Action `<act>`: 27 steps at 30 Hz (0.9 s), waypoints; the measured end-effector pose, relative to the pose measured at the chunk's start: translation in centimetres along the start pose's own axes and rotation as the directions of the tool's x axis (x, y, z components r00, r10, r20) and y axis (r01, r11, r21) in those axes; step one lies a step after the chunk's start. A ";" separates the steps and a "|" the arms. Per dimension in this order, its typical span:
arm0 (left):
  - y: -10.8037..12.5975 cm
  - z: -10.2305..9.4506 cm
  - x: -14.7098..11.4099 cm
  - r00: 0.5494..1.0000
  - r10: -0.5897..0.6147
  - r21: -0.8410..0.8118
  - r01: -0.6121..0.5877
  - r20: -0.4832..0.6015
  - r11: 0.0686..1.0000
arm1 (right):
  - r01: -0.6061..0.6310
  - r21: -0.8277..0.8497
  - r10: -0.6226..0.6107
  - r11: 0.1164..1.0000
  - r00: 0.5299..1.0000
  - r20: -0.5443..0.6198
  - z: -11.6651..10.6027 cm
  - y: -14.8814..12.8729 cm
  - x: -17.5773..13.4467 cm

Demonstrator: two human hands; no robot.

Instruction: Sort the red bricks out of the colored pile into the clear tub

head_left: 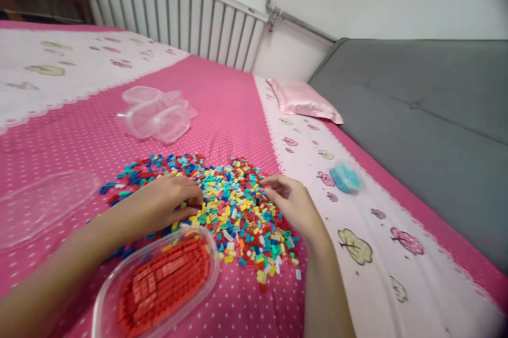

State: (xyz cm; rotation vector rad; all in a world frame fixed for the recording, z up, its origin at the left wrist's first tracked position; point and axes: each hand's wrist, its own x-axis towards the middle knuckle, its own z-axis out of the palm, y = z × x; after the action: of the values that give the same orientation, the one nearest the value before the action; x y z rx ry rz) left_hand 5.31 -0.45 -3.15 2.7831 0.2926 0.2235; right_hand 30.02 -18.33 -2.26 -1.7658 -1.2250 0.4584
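Little blocks [234, 206] lie heaped on the pink bed [226, 116], flat sheet [301, 169] stretching toward the grey headboard [416, 89]. Left hand [172, 198] and right hand [289, 198] bend their fingers [190, 192] there; can't tell if gripping.

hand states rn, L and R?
Left hand: fingers curled at the brick pile; grip can't be told.
Right hand: fingers bent at the pile's right side; can't tell if holding anything.

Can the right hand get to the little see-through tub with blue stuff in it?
Probably yes. The right hand is at the edge of the colourful pieces, and the tub sits off to its right. Only flat bedspread seems to lie between them.
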 end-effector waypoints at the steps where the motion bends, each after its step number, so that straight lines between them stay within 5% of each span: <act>1: -0.1 0.0 0.0 1.000 -0.002 -0.002 0.002 -0.007 1.000 | -0.007 -0.014 0.007 1.000 1.000 0.002 -0.2 0.1 -0.1; 10: -0.1 0.0 0.1 1.000 -0.013 -0.045 0.014 0.008 0.999 | -0.174 -0.175 0.176 0.969 0.984 -0.003 -2.4 1.5 -0.5; 16: 0.2 -0.1 0.0 1.000 -0.016 -0.046 0.015 -0.017 0.999 | -0.171 -0.188 0.195 0.967 0.974 0.119 -1.9 1.3 -0.8; 21: 0.2 -0.2 -0.1 1.000 -0.009 -0.053 0.008 -0.010 0.999 | -0.179 -0.222 0.187 0.958 0.982 0.019 -2.3 2.2 -0.7; 27: 0.1 -0.2 -0.1 1.000 -0.018 -0.047 0.018 -0.004 0.999 | -0.223 -0.232 0.240 0.947 0.969 0.051 -3.4 3.3 -0.8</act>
State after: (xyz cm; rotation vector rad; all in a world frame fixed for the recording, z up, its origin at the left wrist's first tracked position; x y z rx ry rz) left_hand 5.21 -0.47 -2.96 2.7325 0.3094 0.2294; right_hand 33.90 -20.93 -3.43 -2.1174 -1.1646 0.5466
